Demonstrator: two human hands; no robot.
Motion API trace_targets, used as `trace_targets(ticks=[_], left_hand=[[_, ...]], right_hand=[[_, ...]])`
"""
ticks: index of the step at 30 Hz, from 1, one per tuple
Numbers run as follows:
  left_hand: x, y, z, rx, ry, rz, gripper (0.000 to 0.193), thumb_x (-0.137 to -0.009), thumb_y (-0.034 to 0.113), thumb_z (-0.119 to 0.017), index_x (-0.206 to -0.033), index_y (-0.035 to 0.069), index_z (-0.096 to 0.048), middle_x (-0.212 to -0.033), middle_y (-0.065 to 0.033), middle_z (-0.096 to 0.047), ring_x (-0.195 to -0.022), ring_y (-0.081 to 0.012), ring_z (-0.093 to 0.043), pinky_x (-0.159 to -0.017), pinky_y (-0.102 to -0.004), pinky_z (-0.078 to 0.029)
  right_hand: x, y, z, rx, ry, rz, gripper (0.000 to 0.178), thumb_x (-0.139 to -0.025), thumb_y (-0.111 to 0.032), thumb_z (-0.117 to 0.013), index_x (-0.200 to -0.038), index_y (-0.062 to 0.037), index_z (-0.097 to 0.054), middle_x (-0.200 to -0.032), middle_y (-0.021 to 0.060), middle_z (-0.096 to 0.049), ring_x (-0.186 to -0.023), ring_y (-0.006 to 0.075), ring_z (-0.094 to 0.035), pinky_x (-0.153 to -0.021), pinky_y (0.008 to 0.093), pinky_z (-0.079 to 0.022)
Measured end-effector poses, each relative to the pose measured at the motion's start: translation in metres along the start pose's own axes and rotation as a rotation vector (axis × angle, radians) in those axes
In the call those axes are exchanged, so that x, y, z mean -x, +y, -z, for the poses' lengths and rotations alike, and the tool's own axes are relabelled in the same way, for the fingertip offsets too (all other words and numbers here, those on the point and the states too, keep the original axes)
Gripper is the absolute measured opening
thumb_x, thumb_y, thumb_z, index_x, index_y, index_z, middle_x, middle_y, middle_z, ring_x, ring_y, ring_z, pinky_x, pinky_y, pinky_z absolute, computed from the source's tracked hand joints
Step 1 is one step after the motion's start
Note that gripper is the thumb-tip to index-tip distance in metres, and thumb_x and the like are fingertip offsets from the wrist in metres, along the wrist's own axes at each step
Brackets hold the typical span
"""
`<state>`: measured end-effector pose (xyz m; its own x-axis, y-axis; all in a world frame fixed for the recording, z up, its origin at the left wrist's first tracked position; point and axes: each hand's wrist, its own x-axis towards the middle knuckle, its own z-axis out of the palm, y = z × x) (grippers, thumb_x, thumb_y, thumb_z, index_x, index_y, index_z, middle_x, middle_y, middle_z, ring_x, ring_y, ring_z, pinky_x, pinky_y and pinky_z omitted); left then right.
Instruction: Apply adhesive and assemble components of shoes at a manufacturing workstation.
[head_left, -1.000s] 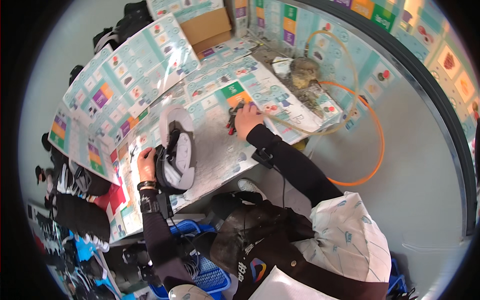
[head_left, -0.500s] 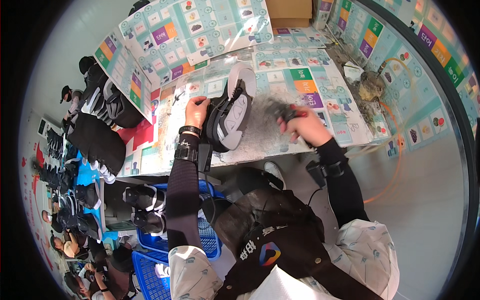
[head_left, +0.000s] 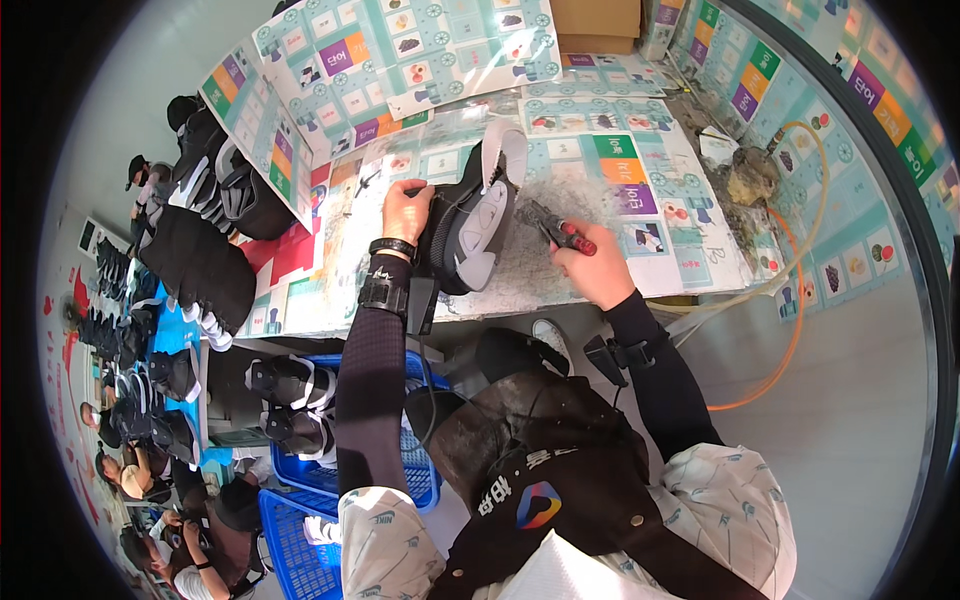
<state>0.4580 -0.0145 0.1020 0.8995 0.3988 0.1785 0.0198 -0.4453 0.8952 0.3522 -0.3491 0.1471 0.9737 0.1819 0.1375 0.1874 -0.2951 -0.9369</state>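
Closest to me, at the bottom of my view, here's the dark apron, with a blue basket down to its left. Up along the black sleeves now, and a strapped black band sits on the left wrist.

And there's the left hand, right against the left side of the black and grey shoe. Thumb at the shoe's edge; the other fingers are partly hidden, so I can't tell how firmly they grip. The shoe sits on the worktop, between the two hands.

Over on the right, the right hand is closed around a tool, its red end by the fingers, its dark head pointing left at the shoe. It's just beside the shoe, and I can't tell whether the two touch. A grey, worn patch spreads beneath that tool.

Further right, an orange hose and a pale hose curve past the edge. Behind the shoe, a printed panel stands up, with a cardboard box to its right. Off to the left, I've got a stack of black shoes, and well beyond, small and bent by the lens, a seated person.
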Motion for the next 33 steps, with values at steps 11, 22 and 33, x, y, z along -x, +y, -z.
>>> trace_targets(ticks=[11, 22, 33], left_hand=[[0.002, -0.005, 0.002, 0.023, 0.038, -0.008, 0.030, -0.085, 0.021, -0.081, -0.106, 0.000, -0.074, -0.103, -0.0159, -0.076, -0.097, -0.0246, -0.071, -0.091, -0.0356, -0.054], [0.007, -0.003, 0.005, 0.106, 0.002, 0.018, 0.030, -0.086, 0.020, -0.081, -0.107, 0.001, -0.073, -0.100, -0.0143, -0.076, -0.092, -0.0208, -0.070, -0.087, -0.0333, -0.054], [0.026, 0.017, 0.015, 0.195, -0.021, 0.064, 0.026, -0.090, 0.016, -0.078, -0.110, 0.000, -0.071, -0.100, -0.0114, -0.075, -0.092, -0.0178, -0.068, -0.086, -0.0311, -0.053]], right_hand=[[0.005, 0.002, 0.005, 0.044, -0.045, 0.001, 0.026, -0.084, -0.016, -0.069, -0.102, 0.0025, -0.070, -0.082, 0.0274, -0.065, -0.077, 0.0470, -0.061, -0.072, 0.0457, -0.050], [0.009, -0.001, 0.015, 0.112, 0.024, 0.028, 0.026, -0.084, -0.015, -0.068, -0.103, 0.0036, -0.069, -0.079, 0.0274, -0.063, -0.079, 0.0486, -0.061, -0.070, 0.0463, -0.049], [0.014, -0.003, 0.015, 0.125, 0.010, 0.006, 0.026, -0.083, -0.013, -0.067, -0.102, 0.0040, -0.069, -0.079, 0.0284, -0.064, -0.078, 0.0484, -0.063, -0.068, 0.0464, -0.049]])
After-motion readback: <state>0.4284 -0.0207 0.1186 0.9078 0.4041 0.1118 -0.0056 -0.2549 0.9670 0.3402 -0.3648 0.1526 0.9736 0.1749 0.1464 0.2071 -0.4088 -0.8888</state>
